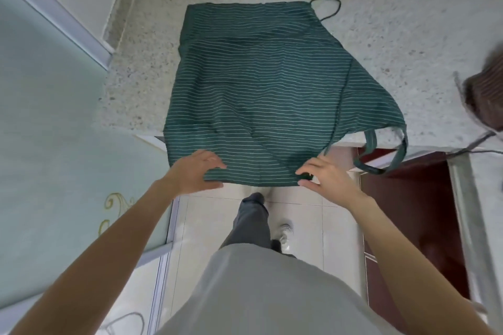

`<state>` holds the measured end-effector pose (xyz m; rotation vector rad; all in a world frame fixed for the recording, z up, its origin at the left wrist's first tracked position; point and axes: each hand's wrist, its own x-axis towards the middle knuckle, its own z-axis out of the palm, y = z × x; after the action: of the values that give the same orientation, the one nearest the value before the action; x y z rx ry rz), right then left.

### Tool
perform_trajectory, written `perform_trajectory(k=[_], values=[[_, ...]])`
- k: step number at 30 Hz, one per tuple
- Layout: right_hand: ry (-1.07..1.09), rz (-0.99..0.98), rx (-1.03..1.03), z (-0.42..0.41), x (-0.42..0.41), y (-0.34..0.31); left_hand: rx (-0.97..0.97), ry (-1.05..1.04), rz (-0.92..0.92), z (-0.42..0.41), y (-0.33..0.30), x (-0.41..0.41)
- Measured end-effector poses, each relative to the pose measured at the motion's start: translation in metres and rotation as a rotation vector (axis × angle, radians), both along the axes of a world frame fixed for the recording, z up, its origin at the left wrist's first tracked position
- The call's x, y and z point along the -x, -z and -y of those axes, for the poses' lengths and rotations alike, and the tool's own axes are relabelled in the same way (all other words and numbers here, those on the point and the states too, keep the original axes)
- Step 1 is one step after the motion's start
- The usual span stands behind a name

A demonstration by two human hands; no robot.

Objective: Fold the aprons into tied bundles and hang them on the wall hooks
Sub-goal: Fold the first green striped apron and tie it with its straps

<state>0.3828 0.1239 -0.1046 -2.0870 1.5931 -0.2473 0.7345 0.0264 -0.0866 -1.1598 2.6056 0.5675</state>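
A dark green apron with thin white stripes (261, 84) lies spread flat on the speckled stone counter (394, 43), its near edge hanging over the counter's front. My left hand (194, 174) pinches the near hem at its left corner. At the right corner of that hem my right hand (325, 174) pinches the cloth between thumb and fingers. A green strap loop (386, 155) dangles off the counter edge on the right, and a thin tie (330, 7) curls at the far right corner.
A brown striped apron (484, 95) lies bunched at the counter's right edge, its strap trailing over the front. A pale green glass panel (49, 130) stands on the left. Below are white floor tiles (313, 228), a dark red cabinet front (408, 198) and my legs.
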Motion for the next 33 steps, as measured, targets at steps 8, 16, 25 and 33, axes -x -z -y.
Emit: perform_trajectory(k=[8,16,25,33], values=[[0.538,0.072,0.176,0.063,0.067,-0.034,0.039,-0.078,-0.231,0.078,-0.001,0.11],[0.896,-0.266,-0.167,0.157,0.145,-0.024,-0.081,0.076,-0.329,0.201,-0.004,0.267],[0.81,-0.267,-0.377,0.185,0.169,-0.009,-0.066,0.392,-0.198,0.287,0.016,0.385],[0.513,-0.438,0.414,0.17,0.138,-0.019,0.073,0.776,-0.416,0.31,0.018,0.388]])
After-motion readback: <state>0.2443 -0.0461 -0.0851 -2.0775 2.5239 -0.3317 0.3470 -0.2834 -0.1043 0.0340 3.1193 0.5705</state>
